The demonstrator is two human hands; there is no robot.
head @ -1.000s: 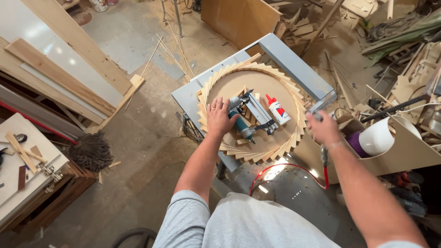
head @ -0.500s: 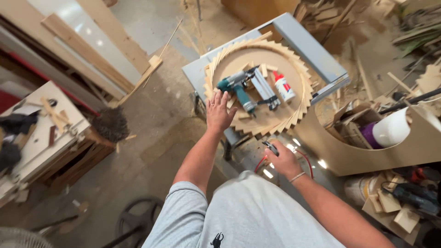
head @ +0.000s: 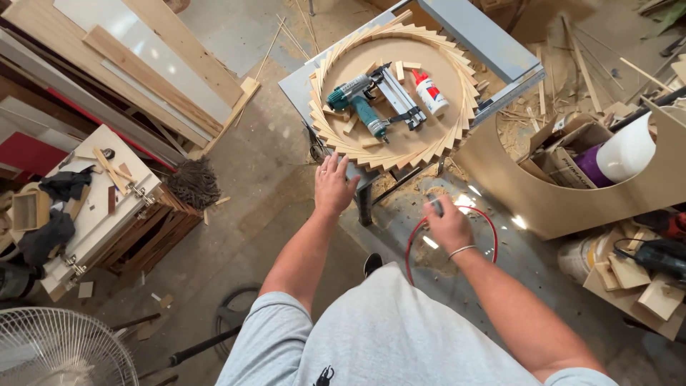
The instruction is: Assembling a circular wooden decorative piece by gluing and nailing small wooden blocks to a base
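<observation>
The left hand hung just below the round wooden disc in the upper middle, with bare floor open to its left. On the disc, a green nail gun and a glue bottle filled the middle. The right hand sat over the red hose, and a curved board blocked the right side.

We see the round wooden disc, approx. flat on the grey tabletop, rimmed w/ overlapping thin wood slats that form a saw-tooth edge. It sits just ahead of the left hand, not touching. Right hand grips a small dark object, too small to identify, above a red hose looped on the floor, near the tabletop's leg.
</observation>
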